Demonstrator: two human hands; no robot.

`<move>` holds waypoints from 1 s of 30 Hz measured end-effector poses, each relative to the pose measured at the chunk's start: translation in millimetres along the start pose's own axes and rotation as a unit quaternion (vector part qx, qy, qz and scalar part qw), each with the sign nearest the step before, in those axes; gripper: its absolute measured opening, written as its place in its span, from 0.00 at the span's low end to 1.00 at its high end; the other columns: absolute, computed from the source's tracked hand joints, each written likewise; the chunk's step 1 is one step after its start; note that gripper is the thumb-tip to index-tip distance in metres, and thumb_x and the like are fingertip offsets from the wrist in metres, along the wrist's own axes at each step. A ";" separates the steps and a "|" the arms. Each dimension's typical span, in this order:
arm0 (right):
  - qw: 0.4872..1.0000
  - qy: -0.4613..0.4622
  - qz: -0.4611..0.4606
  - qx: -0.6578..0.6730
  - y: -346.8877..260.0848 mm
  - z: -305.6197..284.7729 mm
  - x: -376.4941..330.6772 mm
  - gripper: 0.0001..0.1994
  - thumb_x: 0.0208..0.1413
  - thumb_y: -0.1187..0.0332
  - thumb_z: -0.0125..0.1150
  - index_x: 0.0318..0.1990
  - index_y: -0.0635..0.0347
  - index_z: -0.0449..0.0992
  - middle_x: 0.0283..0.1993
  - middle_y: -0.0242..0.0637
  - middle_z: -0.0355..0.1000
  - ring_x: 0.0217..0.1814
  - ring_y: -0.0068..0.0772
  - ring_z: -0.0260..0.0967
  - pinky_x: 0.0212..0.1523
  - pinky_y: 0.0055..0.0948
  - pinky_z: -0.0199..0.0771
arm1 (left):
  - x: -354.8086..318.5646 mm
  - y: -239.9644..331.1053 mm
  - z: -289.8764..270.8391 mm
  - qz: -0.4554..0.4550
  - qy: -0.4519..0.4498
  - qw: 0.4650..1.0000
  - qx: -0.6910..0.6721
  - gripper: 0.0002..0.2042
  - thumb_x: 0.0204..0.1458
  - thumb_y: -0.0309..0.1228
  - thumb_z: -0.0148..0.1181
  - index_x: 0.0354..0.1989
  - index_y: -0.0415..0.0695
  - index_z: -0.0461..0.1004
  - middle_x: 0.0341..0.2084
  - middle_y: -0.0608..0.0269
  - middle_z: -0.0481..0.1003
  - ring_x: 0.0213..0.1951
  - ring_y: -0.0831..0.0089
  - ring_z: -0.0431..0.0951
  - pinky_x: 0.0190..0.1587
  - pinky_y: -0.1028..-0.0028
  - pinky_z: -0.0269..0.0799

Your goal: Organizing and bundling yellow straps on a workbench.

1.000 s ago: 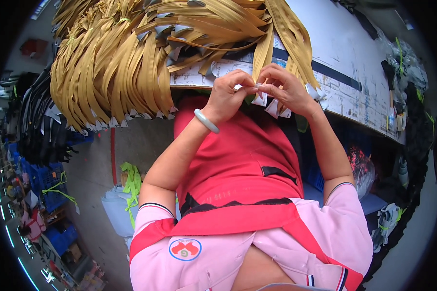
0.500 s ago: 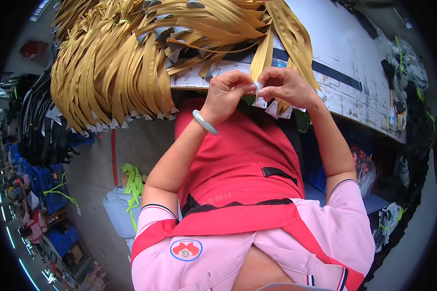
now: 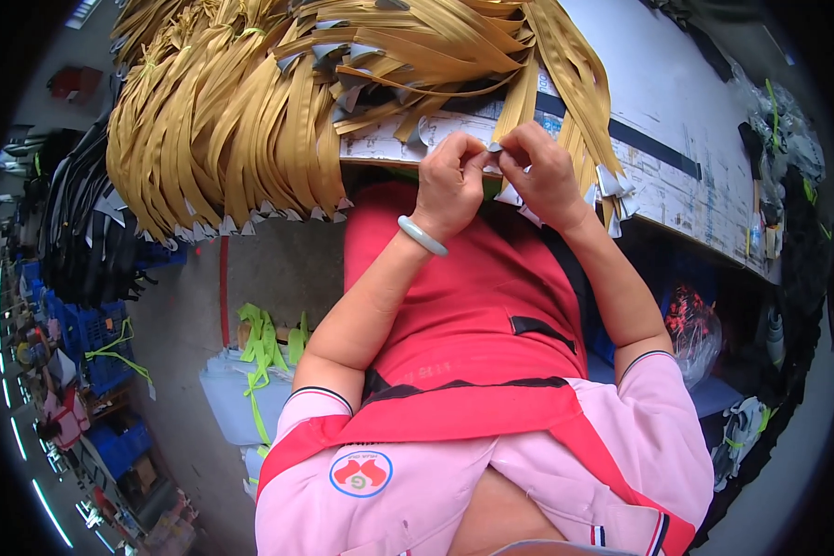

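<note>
1. Left hand (image 3: pixel 452 181): fingers curled, thumb and fingertips brought together in a pinch on the near side of the table edge. A jade-pale bangle (image 3: pixel 423 236) is worn at the wrist.
2. Right hand (image 3: pixel 545 171): likewise bent into a pinch, its fingertips nearly meeting those of the left.
3. Pale grey tab (image 3: pixel 495 147): small, gripped between the fingertips of both hands. Most of it is covered by fingers; its exact shape cannot be told.
4. Gold strip (image 3: pixel 519 97): run down from the table toward the hands, its lower part hidden behind them. Whether it is joined to the tab cannot be seen.
5. Gold straps (image 3: pixel 584 93): hung over the table edge just beside the right hand, pale ends seen at the bottom.
6. Large gold bundle (image 3: pixel 222 139): draped over the table's left part, lower ends tipped with pale pieces. More gold lengths are laid crosswise near its top.
7. White table (image 3: pixel 658 65): surface scuffed along the near edge, crossed by a black band (image 3: pixel 658 154).
8. Red apron (image 3: pixel 463 296): worn over a pink shirt, below the hands.
9. Surroundings: black straps (image 3: pixel 74 232) hung at far left; lime-green ties (image 3: pixel 262 343) draped over pale blue sheets (image 3: pixel 232 398) at lower left.
</note>
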State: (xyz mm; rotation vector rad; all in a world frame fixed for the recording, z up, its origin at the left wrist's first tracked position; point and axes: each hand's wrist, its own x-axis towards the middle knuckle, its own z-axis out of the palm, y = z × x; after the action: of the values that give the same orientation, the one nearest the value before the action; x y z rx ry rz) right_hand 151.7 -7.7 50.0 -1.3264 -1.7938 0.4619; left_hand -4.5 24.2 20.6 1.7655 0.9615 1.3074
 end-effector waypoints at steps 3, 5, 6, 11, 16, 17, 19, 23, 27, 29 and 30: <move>0.996 0.046 0.001 -0.070 8.5 7.3 -2.9 0.06 0.52 0.76 0.65 0.33 0.63 0.71 0.31 0.40 0.68 0.28 0.34 0.71 0.30 0.29 0.72 | -1.6 -5.5 2.3 -0.030 -0.049 0.998 -0.036 0.03 0.56 0.20 0.60 0.36 0.38 0.73 0.26 0.63 0.77 0.30 0.77 0.79 0.33 0.78 0.75; 0.994 0.040 0.072 0.070 12.1 7.8 -4.5 0.05 0.53 0.79 0.62 0.37 0.62 0.74 0.34 0.37 0.71 0.32 0.30 0.73 0.33 0.26 0.74 | 0.1 -9.1 -8.9 -0.114 -0.082 0.972 -0.188 0.05 0.56 0.19 0.59 0.40 0.37 0.72 0.30 0.64 0.77 0.32 0.77 0.79 0.35 0.78 0.76; 0.994 0.041 0.073 0.067 13.4 4.9 -4.5 0.05 0.53 0.79 0.62 0.37 0.62 0.74 0.34 0.37 0.71 0.32 0.30 0.73 0.33 0.26 0.74 | 3.6 -5.6 -16.3 -0.194 -0.115 0.916 -0.332 0.07 0.57 0.19 0.58 0.43 0.37 0.72 0.33 0.64 0.76 0.35 0.77 0.79 0.36 0.78 0.78; 0.957 0.013 0.113 0.268 -6.1 -4.2 -4.4 0.05 0.60 0.75 0.60 0.43 0.63 0.77 0.36 0.32 0.73 0.38 0.21 0.73 0.39 0.23 0.76 | 17.9 -6.7 -38.8 -0.027 -0.192 0.973 -0.126 0.12 0.54 0.16 0.59 0.46 0.39 0.76 0.37 0.63 0.75 0.36 0.75 0.79 0.37 0.77 0.78; 0.929 -0.068 0.234 0.277 -9.6 -14.2 -8.7 0.08 0.63 0.67 0.60 0.37 0.64 0.75 0.32 0.28 0.73 0.31 0.15 0.69 0.30 0.17 0.70 | 14.8 0.0 -33.1 0.108 -0.197 0.974 0.036 0.02 0.54 0.23 0.59 0.34 0.41 0.75 0.31 0.56 0.73 0.32 0.53 0.77 0.33 0.64 0.73; 0.944 -0.022 0.212 0.251 -13.7 -8.9 -11.2 0.09 0.63 0.66 0.61 0.35 0.62 0.74 0.28 0.27 0.71 0.27 0.13 0.67 0.28 0.16 0.66 | 13.3 3.3 -29.1 0.105 -0.190 0.976 0.026 0.02 0.54 0.25 0.58 0.33 0.41 0.72 0.30 0.55 0.71 0.32 0.50 0.75 0.32 0.60 0.71; 0.936 -0.016 0.225 0.268 7.2 -16.0 -9.9 0.09 0.63 0.65 0.61 0.34 0.61 0.74 0.26 0.26 0.71 0.26 0.13 0.66 0.27 0.16 0.66 | 14.8 6.4 -27.8 0.097 -0.193 0.976 0.034 0.01 0.53 0.21 0.58 0.33 0.39 0.73 0.29 0.54 0.71 0.31 0.53 0.76 0.32 0.64 0.71; 0.921 0.014 0.240 0.306 20.3 -26.8 -9.5 0.09 0.63 0.65 0.61 0.33 0.59 0.74 0.24 0.25 0.69 0.24 0.13 0.65 0.26 0.16 0.66 | 31.5 0.2 -39.2 0.099 -0.109 0.989 0.014 0.02 0.55 0.18 0.57 0.34 0.37 0.73 0.28 0.58 0.72 0.29 0.68 0.78 0.31 0.73 0.72; 0.951 0.017 0.237 0.200 33.2 -39.8 -29.1 0.07 0.62 0.67 0.61 0.38 0.61 0.75 0.26 0.27 0.69 0.26 0.15 0.67 0.29 0.19 0.68 | 54.8 -19.8 -104.2 -0.085 0.150 0.973 -0.157 0.09 0.62 0.25 0.55 0.49 0.40 0.72 0.35 0.66 0.74 0.32 0.80 0.77 0.34 0.81 0.76; 0.987 -0.061 0.141 0.036 15.4 -31.3 -38.3 0.07 0.58 0.71 0.62 0.43 0.58 0.76 0.34 0.35 0.70 0.31 0.26 0.71 0.32 0.26 0.71 | 39.6 -25.8 -110.3 -0.099 0.094 0.985 -0.109 0.07 0.61 0.24 0.56 0.46 0.40 0.74 0.33 0.67 0.74 0.31 0.80 0.76 0.34 0.81 0.74; 0.980 -0.136 0.141 -0.019 7.8 -26.0 -41.6 0.09 0.57 0.70 0.63 0.45 0.53 0.76 0.42 0.38 0.68 0.36 0.37 0.73 0.35 0.31 0.75 | 29.1 -29.6 -105.0 -0.116 0.041 0.988 -0.090 0.06 0.61 0.23 0.56 0.45 0.39 0.74 0.32 0.67 0.74 0.30 0.80 0.75 0.34 0.81 0.73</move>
State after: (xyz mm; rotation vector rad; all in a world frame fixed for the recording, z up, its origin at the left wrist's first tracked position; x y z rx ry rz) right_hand 180.7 -47.3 42.8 -1.6175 -1.8454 0.7987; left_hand -104.5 75.9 30.1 1.4280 1.0268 1.2822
